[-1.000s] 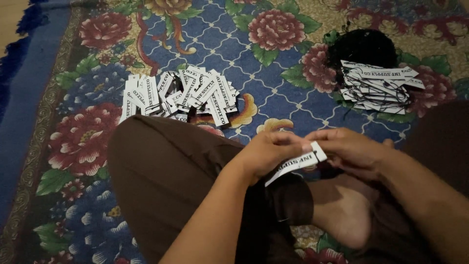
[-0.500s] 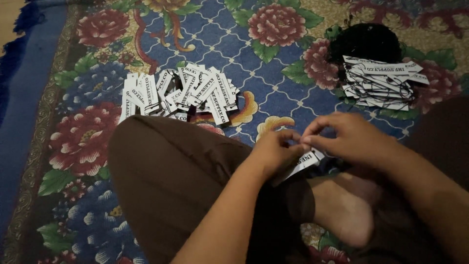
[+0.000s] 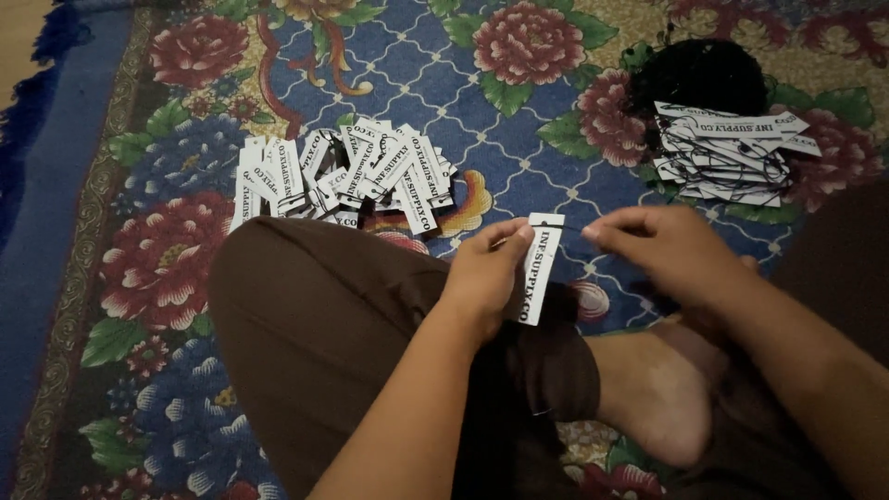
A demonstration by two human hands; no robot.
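Note:
My left hand (image 3: 483, 275) grips a long white paper tag (image 3: 539, 268) with black print, held nearly upright over my crossed legs. My right hand (image 3: 669, 250) pinches a thin dark string that runs from the tag's top end towards the right. The fingers of both hands are closed. A loose heap of the same white tags (image 3: 343, 176) lies on the carpet ahead to the left. A second stack of tags with black strings on them (image 3: 732, 153) lies ahead to the right, next to a bundle of black string (image 3: 699, 74).
I sit cross-legged in dark brown trousers (image 3: 315, 343) on a floral carpet (image 3: 556, 120) in blue, red and green, my bare foot (image 3: 648, 389) below my hands. The carpet's blue fringed edge (image 3: 37, 185) runs along the left.
The tag has turned from lying nearly flat between both hands to standing upright in my left hand. My right hand has drawn away to the right, pulling the string.

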